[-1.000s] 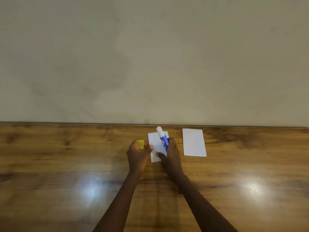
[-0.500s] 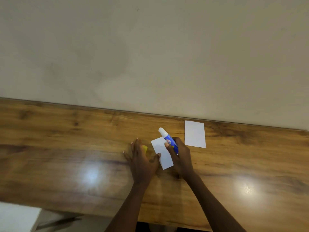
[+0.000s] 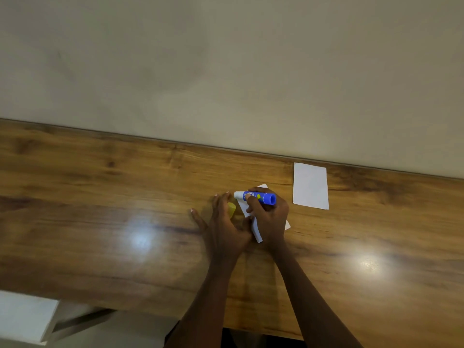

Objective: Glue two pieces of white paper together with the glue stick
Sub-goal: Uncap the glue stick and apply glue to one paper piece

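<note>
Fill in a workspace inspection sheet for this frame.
Surface: wooden table, glossy, two light glares.
Job's things: near paper under both hands; second paper lies flat, apart, near the wall; glue stick uncapped, lying roughly level; yellow cap beneath the left hand.
Clutter: nothing seen.
Grippers: right hand grips the glue stick; left hand flat, fingers spread.
Cables: nothing seen.
Surroundings: plain wall; white object below the table edge.

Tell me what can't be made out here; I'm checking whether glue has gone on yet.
- Head view: near paper is mostly covered by the right hand; any glue on it cannot be seen.
- Glue stick: label print is too small to read.
- Yellow cap: partly hidden under the left hand.
- Far paper: only its top face shows.
</note>
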